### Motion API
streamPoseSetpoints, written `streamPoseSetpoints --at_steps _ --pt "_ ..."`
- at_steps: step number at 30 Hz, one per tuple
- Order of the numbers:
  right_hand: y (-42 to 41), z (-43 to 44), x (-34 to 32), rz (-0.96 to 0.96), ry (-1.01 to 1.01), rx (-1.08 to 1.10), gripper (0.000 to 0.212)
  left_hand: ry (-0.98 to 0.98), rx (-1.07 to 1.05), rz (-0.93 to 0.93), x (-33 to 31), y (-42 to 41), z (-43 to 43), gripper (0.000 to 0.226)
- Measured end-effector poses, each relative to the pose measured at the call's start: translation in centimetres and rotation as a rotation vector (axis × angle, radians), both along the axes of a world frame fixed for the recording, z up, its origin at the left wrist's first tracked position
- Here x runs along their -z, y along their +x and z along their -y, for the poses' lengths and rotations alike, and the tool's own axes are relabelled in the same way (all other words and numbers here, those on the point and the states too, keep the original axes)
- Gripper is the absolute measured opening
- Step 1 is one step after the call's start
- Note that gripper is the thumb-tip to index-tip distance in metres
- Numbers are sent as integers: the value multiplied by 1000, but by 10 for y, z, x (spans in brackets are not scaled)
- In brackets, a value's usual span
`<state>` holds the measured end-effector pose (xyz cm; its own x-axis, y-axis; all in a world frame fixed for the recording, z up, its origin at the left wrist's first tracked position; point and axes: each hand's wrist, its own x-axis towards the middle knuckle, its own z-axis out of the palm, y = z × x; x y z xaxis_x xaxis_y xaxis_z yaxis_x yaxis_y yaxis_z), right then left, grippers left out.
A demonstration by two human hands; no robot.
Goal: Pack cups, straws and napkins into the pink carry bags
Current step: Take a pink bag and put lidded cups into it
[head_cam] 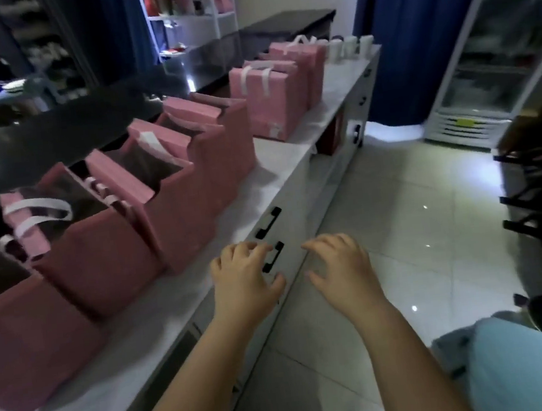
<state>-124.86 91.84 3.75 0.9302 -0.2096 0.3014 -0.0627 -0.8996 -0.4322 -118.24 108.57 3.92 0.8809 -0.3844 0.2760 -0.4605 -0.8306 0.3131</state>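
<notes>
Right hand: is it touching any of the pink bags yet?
Apart. The head view shows the right hand over the floor tiles, with the left hand and bare countertop between it and the pink bags.

The single camera sits on my head, looking forward and down. Its wide angle bends straight edges. My left hand [243,275] and right hand [339,265] fill the near foreground, close to the lens. The counter [161,320] with the pink carry bags [101,256] runs away on my left, and the tiled floor [399,225] lies to my right.
</notes>
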Motion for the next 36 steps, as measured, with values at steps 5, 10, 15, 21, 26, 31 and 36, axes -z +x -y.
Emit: streamPoseSetpoints --at_steps 5,10,15,21,26,31,36 --pt "12 60 20 -78 17 152 43 -18 174 -88 19 36 79 51" --pt "57 121 21 -94 -50 264 45 -60 279 -79 26 100 148 51" --pt "142 189 7 -130 -139 322 44 -63 338 -44 15 200 226 52" --pt "238 266 1 -182 -196 369 48 -63 358 -45 9 304 313 52" --pt "284 324 15 -306 -148 354 53 -20 402 -91 21 349 380 52" --pt "339 416 13 -256 -141 324 52 -46 316 -100 22 408 458 53" --pt "413 518 1 -193 -193 197 51 -77 189 -44 10 467 547 58"
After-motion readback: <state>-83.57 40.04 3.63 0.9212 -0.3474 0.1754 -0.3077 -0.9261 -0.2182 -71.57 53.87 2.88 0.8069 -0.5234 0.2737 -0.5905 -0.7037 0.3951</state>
